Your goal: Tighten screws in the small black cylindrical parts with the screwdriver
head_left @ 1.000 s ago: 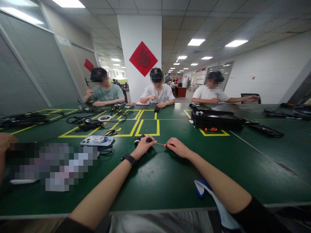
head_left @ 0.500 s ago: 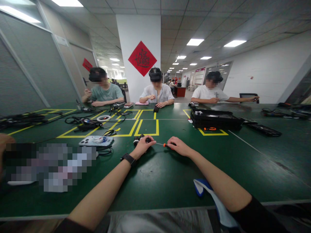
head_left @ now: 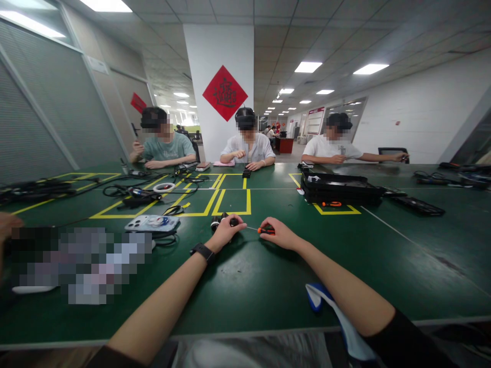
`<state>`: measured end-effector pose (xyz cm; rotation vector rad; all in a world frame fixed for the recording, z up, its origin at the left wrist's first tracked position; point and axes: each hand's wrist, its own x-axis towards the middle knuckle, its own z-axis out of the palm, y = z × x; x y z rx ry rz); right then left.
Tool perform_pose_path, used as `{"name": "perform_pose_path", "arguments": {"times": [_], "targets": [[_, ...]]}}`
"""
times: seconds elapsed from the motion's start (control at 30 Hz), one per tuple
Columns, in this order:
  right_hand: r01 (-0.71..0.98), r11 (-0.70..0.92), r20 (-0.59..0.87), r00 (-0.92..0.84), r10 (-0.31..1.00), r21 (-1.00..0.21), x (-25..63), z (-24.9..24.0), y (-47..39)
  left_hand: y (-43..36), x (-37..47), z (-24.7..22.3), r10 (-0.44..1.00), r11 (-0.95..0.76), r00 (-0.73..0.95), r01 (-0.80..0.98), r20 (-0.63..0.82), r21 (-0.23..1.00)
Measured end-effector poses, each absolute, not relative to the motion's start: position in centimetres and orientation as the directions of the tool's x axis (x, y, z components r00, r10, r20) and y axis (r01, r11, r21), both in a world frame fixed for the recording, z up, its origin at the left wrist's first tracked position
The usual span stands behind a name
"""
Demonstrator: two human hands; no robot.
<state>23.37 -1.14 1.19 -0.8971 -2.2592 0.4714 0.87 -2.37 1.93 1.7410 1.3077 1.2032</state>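
Observation:
My left hand (head_left: 225,233), with a dark watch on its wrist, is closed on a black object with white rings (head_left: 215,223); the fingers cover much of it, so its kind cannot be made out. My right hand (head_left: 286,236) is pinched around the orange-and-black handle of a screwdriver (head_left: 265,231). The thin metal shaft points left to my left fingertips. Whether its tip sits in the black object is hidden. Both hands are just above the green table (head_left: 253,291).
A phone (head_left: 151,223) lies left of my hands, with cables near it. Stacked black trays (head_left: 341,188) stand right of centre, an orange-handled tool (head_left: 331,204) before them. A blue-and-white strap (head_left: 326,296) is by my right forearm. Three people sit opposite; another hand (head_left: 9,225) shows at far left.
My right fingers have shifted and rolled around the screwdriver handle, so more of its orange part shows. My left hand stays nearly still.

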Motion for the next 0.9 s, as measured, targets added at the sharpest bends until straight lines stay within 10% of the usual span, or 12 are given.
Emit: {"name": "perform_pose_path", "arguments": {"times": [0.9], "targets": [[0.486, 0.690, 0.408, -0.567, 0.716, -0.536, 23.70, 1.58, -1.01, -2.51, 0.99, 1.91, 0.964, -0.265, 0.066, 0.364, 0.259, 0.893]]}}
